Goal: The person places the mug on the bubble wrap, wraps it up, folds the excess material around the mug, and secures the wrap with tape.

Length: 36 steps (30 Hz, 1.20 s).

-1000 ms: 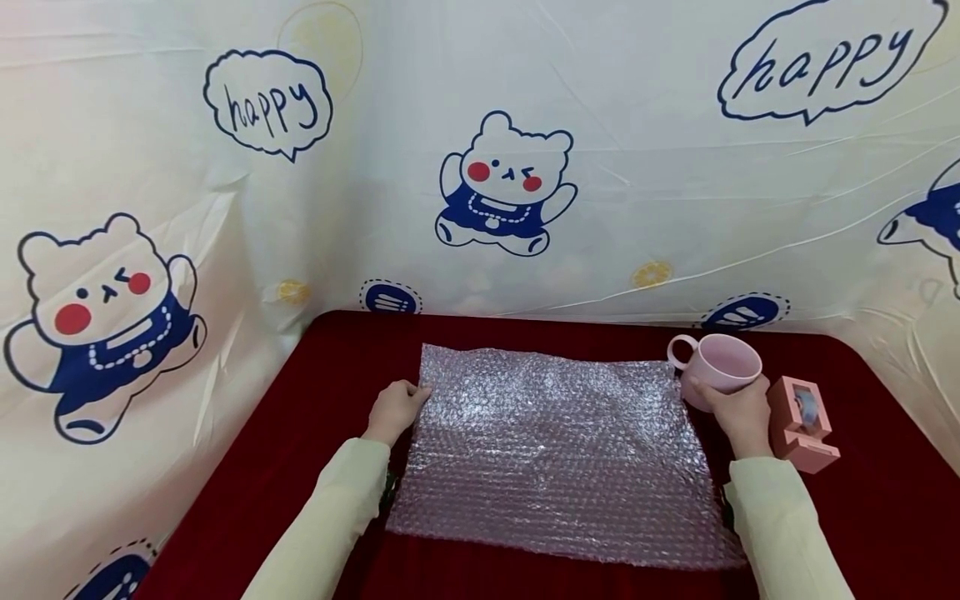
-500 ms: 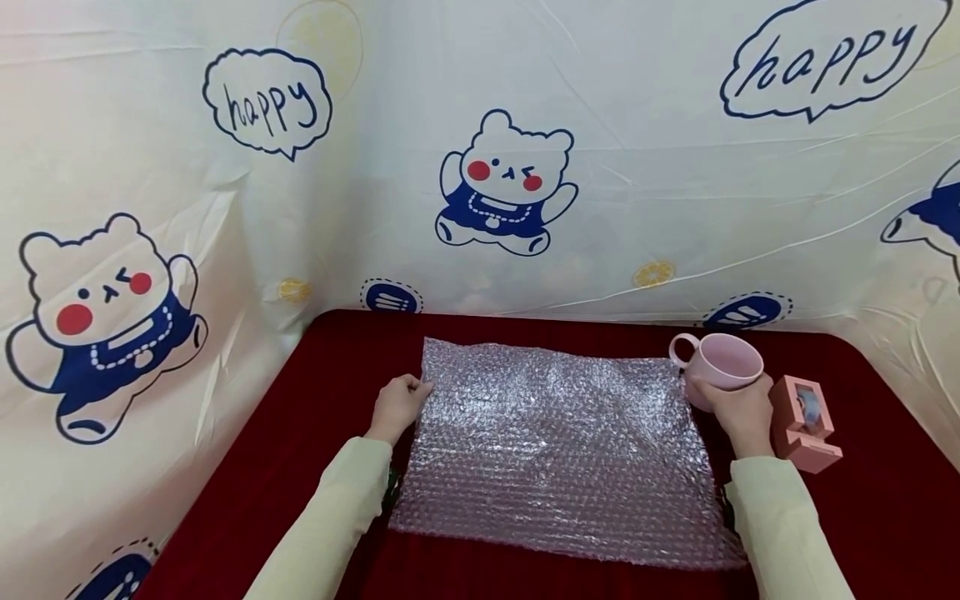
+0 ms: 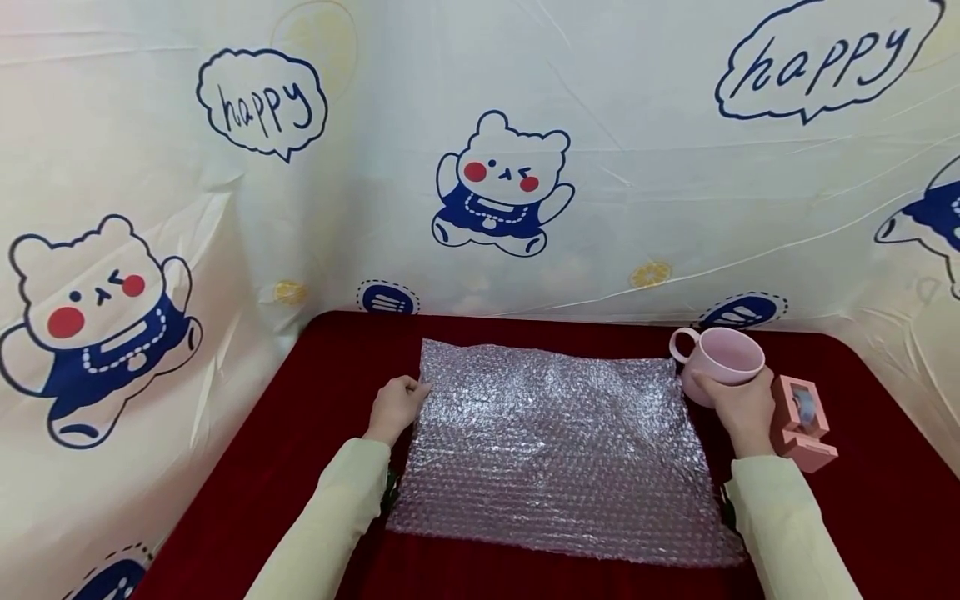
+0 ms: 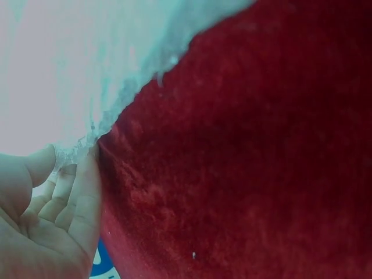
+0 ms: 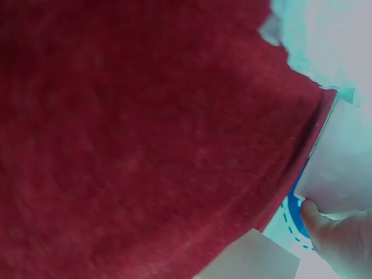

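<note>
- Across the last second we saw almost nothing change: the left hand [image 3: 393, 410], the right hand [image 3: 741, 410] and what they held kept nearly the same places, so we judged the work to be in a steady pause.
- Our left hand pinched the bubble-wrap sheet [image 3: 547, 458] between thumb and fingers, on its left edge near the far corner; the sheet lay spread across the middle of the tabletop [image 3: 341, 367].
- Our right hand gripped the pink mug [image 3: 720, 354] low on its side, thumb toward us; it stood just beside the sheet's far right corner, and we could not tell whether it touched that corner.
- The wrap looked thin and glossy, a clear, roughly four-sided film in rows of small raised bubbles, with a wavy far edge.
- The mug looked smooth and matte, wide-mouthed and rounded, its looped handle [image 3: 673, 343] toward the left.
- Right of the mug we had a blocky, step-shaped pink tape dispenser [image 3: 802, 432], holding a bluish roll of tape [image 3: 806, 406].
- Beneath everything, the deep red covering had a soft, velvety nap; behind, a pale, creased backdrop [image 3: 645, 200] carried printed bears.
</note>
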{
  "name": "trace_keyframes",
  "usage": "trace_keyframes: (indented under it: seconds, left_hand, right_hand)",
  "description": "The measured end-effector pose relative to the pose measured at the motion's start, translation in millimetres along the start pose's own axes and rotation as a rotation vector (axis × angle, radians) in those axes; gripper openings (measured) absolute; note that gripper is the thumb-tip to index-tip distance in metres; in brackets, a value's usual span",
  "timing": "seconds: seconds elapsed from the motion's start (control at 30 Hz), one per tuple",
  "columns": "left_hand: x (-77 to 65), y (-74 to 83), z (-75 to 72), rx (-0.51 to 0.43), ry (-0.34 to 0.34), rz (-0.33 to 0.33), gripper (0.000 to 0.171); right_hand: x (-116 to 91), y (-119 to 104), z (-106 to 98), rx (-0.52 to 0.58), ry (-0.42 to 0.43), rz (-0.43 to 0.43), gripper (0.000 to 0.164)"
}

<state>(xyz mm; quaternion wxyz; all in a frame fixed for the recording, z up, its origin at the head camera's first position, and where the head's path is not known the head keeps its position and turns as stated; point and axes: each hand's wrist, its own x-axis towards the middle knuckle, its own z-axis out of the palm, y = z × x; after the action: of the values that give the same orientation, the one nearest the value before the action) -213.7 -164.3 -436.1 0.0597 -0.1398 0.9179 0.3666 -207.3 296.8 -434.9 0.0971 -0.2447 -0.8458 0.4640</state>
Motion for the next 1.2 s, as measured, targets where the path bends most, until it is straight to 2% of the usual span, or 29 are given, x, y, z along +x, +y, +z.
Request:
trace_keyframes:
  seconds: [0.23,0.5,0.77,1.03,1.2]
  left_hand:
    - [0.0,0.7,1.0,-0.008,0.001,-0.001,0.033]
    - [3.2,-0.6,-0.5,0.001,0.006,-0.018,0.033]
    - [2.7,1.3,-0.9,0.004,-0.003,-0.019,0.034]
    - [3.0,2.6,-0.1,-0.02,-0.004,-0.026,0.033]
    - [2.8,3.5,0.8,-0.02,-0.007,-0.016,0.034]
  right_hand:
    - [-1,-15,-10,0.016,0.012,-0.038,0.099]
    - [-12,-43,-21,0.05,-0.079,-0.116,0.1]
    - [-46,-68,-17,0.063,-0.226,-0.163,0.093]
    - [-83,-84,3,0.016,-0.371,-0.15,0.084]
    - [-103,-87,15,0.038,-0.457,-0.137,0.078]
